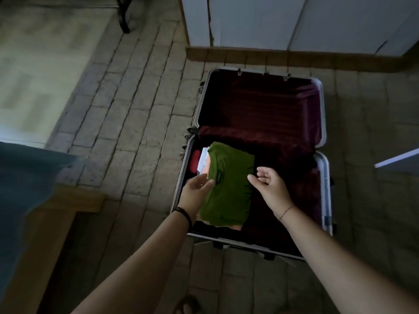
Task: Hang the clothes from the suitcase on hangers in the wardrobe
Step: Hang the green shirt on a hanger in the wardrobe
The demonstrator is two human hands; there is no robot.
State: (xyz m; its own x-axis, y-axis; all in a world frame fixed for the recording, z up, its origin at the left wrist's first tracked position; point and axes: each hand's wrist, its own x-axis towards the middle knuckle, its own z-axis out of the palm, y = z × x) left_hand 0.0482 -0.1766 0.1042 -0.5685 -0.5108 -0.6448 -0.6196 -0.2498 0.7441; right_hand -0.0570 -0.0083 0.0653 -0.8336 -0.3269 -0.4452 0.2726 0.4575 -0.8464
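An open silver-framed suitcase (324, 177) with dark red lining lies on the tiled floor. In its near half a folded green shirt (229, 189) tops a stack of folded clothes, with white and orange layers (203, 162) showing beneath it. My left hand (196, 189) reaches to the shirt's left edge, fingers straight and touching the cloth. My right hand (269, 184) hovers at the shirt's right edge, palm up with loosely curled fingers, holding nothing. White wardrobe doors (256, 21) stand behind the suitcase. No hangers are in view.
A bed with a blue cover (25, 184) and wooden frame (56, 223) is at the left. A pale rug (43, 71) lies at the far left, a dark furniture leg (124, 17) beyond it. An open white door edge (396, 159) juts in at the right.
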